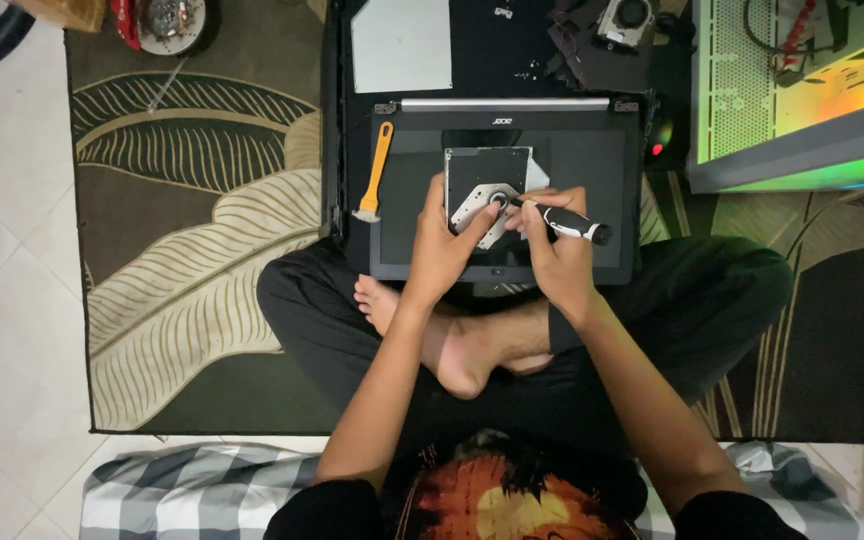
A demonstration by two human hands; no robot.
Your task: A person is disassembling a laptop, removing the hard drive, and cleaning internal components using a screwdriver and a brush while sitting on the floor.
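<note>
1. Head view is showing the left hand (444,250) gripping a square optical drive (487,190) above the laptop lid (592,160), in front of the crossed legs.
2. Right hand (557,255) is clenching a black screwdriver (564,220), tip on the hub; slipping could be scratching it.
3. Tilting risks dropping screws.

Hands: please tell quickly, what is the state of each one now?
Left hand: closed on the edge of the disc drive, holding it over the laptop.
Right hand: closed on a black screwdriver, tip on the drive.
</note>
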